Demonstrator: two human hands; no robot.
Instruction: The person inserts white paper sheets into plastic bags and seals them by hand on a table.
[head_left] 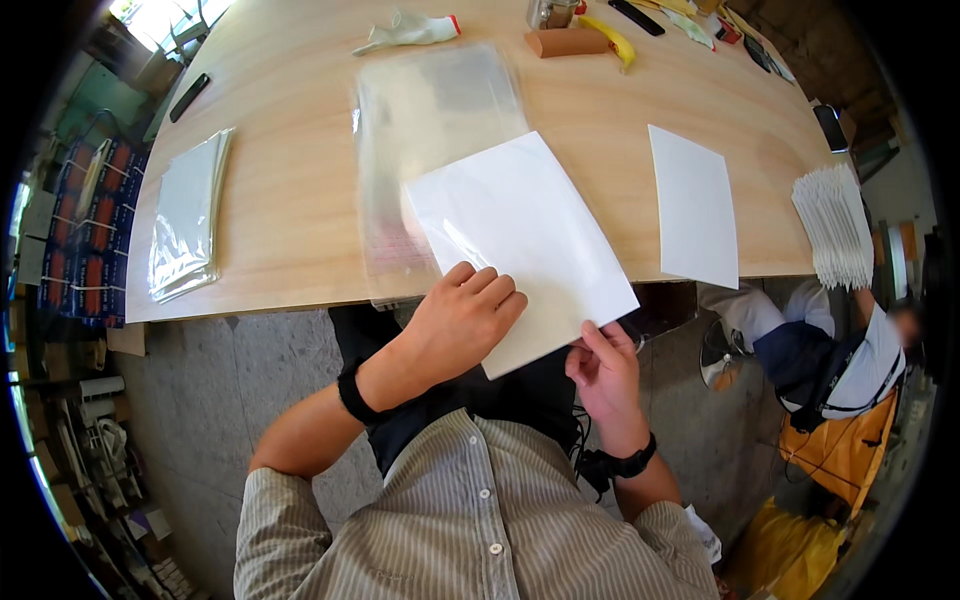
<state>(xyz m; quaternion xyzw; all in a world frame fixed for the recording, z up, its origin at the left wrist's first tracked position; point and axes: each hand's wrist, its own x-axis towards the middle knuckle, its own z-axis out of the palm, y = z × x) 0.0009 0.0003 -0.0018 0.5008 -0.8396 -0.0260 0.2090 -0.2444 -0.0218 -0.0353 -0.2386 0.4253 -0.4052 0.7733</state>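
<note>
A flat white rectangular sheet [530,240] lies tilted across the near table edge, its lower corner over my lap. Shiny streaks on its left part look like clear plastic film around it. My left hand [455,325] is closed, its fingers curled on the sheet's lower left edge. My right hand [607,375] pinches the lower right edge, thumb on top and fingers underneath. Beneath the sheet's upper left part is a stack of large clear plastic bags [430,110]. How far the film covers the sheet cannot be made out.
Plastic-wrapped white packs [190,215] lie left, a stack of white sheets [695,205] right. A fanned white pile [833,225] sits at the right edge, near another person [830,355]. Gloves [410,32], a banana [612,42] and a brown block [565,42] are at the back.
</note>
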